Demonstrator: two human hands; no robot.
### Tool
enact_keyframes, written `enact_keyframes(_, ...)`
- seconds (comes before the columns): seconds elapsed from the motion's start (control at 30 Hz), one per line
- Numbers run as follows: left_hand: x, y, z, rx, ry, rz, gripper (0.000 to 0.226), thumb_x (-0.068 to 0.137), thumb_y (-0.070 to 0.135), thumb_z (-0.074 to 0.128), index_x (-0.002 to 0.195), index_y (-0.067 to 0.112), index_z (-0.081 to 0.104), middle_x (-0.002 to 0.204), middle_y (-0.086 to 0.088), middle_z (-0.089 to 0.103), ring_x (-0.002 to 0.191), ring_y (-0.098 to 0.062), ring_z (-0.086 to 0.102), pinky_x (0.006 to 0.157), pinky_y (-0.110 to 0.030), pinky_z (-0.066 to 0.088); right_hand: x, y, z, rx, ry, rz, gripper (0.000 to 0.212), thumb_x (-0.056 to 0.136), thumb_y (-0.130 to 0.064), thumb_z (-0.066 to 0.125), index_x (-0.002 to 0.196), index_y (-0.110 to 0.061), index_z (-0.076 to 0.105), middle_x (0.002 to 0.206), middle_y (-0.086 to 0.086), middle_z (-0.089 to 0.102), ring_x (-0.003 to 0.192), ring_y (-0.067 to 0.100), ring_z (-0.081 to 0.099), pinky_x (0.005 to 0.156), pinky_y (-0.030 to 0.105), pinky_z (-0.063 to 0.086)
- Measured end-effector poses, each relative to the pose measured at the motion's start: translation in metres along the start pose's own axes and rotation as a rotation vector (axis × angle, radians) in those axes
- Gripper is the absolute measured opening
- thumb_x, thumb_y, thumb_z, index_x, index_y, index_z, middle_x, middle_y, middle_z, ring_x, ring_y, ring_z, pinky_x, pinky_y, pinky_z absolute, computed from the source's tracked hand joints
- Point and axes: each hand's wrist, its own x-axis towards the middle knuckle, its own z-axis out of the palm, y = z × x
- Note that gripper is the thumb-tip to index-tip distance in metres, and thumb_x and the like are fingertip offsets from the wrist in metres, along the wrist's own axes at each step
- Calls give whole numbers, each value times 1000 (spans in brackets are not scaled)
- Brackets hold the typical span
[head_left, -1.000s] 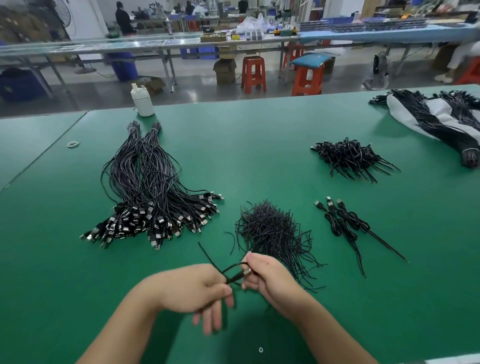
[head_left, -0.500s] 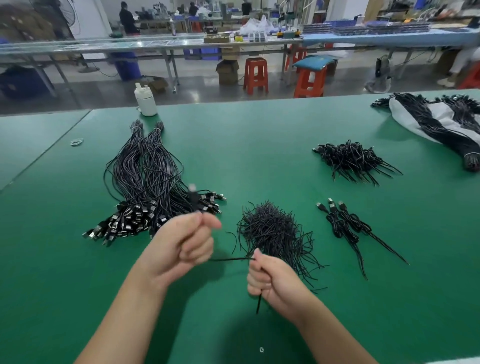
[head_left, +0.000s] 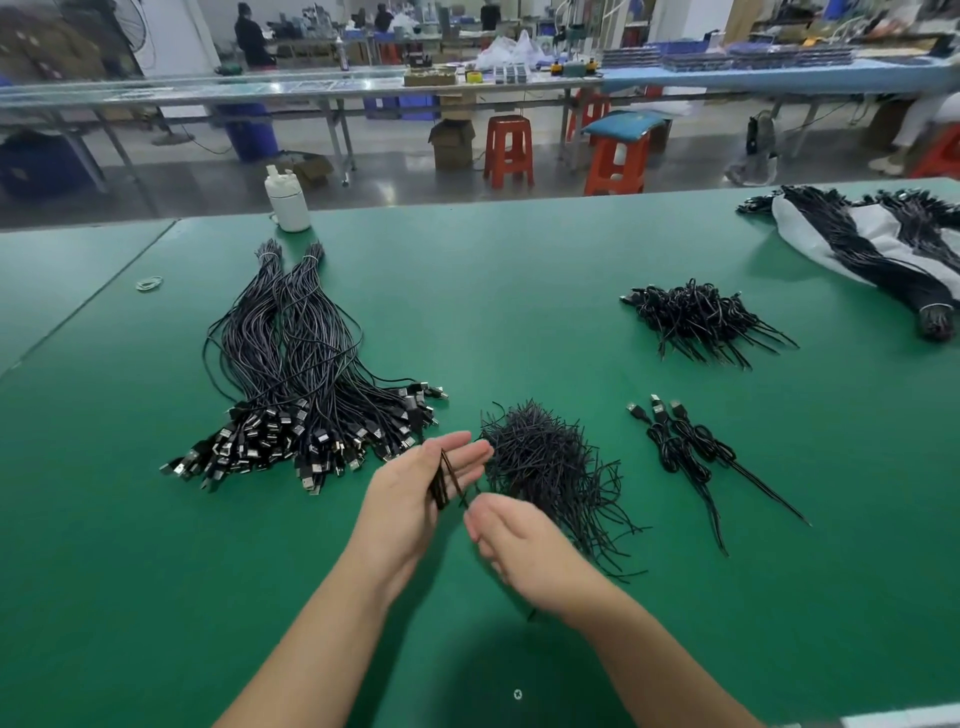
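Above worktop (head_left: 156, 571): left hand (head_left: 415, 493) grip open, folded cable (head_left: 444, 480) on palm; right hand (head_left: 524, 545) grip unclear. Best keep loops even.

A thin black cable (head_left: 444, 480), folded into a short bundle of strands, lies tilted across the open palm of the left hand (head_left: 415, 499) at lower centre, one strand running behind the right hand (head_left: 524, 545), its end poking out below.
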Motion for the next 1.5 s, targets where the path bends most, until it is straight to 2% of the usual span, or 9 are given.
enact_keyframes(0.13, -3, 2, 19, -225, -4, -103, 32, 101, 22, 43, 111, -4, 57, 67, -6, 59, 64, -21, 61, 50, -30, 50, 0, -2, 3, -235, 113, -45, 34, 104, -24, 45, 73, -22, 57, 56, -5, 54, 54, 13, 48, 58, 34, 43)
enact_keyframes(0.27, -1, 8, 22, -231, 7, -73, 24, 100, 20, 43, 100, -1, 53, 57, 2, 36, 51, -13, 35, 49, -25, 37, -1, -7, -8, -194, 99, -6, 11, 96, -21, 63, 103, -29, 65, 84, -1, 71, 69, 11, 59, 74, 25, 50)
enact_keyframes(0.4, -5, 7, 27, -220, -108, -87, 25, 93, 22, 51, 84, 0, 59, 61, -8, 43, 59, -23, 44, 55, -30, 47, 0, -11, -10, 273, 44, -52, 61, 84, 5, 74, 136, -21, 53, 111, -1, 72, 105, 13, 68, 95, 22, 50)
enact_keyframes(0.57, -5, 16, 25, -112, -323, -199, 32, 97, 16, 51, 85, -8, 70, 90, -34, 68, 77, -30, 69, 71, -31, 57, 2, -8, -18, 156, 91, -147, 54, 80, -2, 80, 126, -24, 64, 65, -17, 52, 64, 1, 48, 68, 13, 45)
enact_keyframes(0.7, -1, 23, 15, 64, -485, -274, 33, 101, 16, 49, 94, -3, 74, 100, -29, 72, 96, -32, 71, 80, -29, 56, -1, -4, -20, 42, 129, -150, 24, 81, -17, 82, 101, -19, 71, 75, 0, 66, 68, 20, 59, 68, 32, 54)
enact_keyframes(0.87, -2, 7, 11, 608, -220, -130, 32, 105, 20, 45, 92, 9, 71, 92, -9, 77, 94, -25, 72, 91, -39, 56, -1, 4, -22, -499, 237, -225, 17, 92, -26, 67, 108, -26, 61, 93, -12, 56, 80, 0, 52, 74, 19, 43)
enact_keyframes(1.03, -13, 0, 11, 1379, 47, 193, 52, 91, 66, 35, 81, 23, 64, 74, 6, 67, 71, -17, 62, 69, -35, 51, 3, 3, -14, -877, 168, -132, 19, 107, -22, 39, 124, -15, 44, 107, 0, 38, 82, 30, 57, 67, 42, 40)
enact_keyframes(1.27, -6, -1, 1, 1059, -114, 195, 16, 86, 46, 69, 80, 33, 61, 54, 16, 55, 49, -1, 47, 52, -12, 38, -3, 1, -10, -873, 70, -53, 16, 103, -9, 35, 93, -20, 30, 95, 0, 32, 70, 27, 44, 68, 51, 40)
enact_keyframes(1.5, 0, -6, 0, 1131, -128, 176, 18, 86, 42, 66, 76, 30, 57, 55, 16, 57, 50, 0, 49, 51, -14, 38, -3, -1, -14, -888, 51, -88, 11, 105, -21, 33, 107, -15, 42, 101, 0, 44, 79, 28, 53, 68, 40, 39)
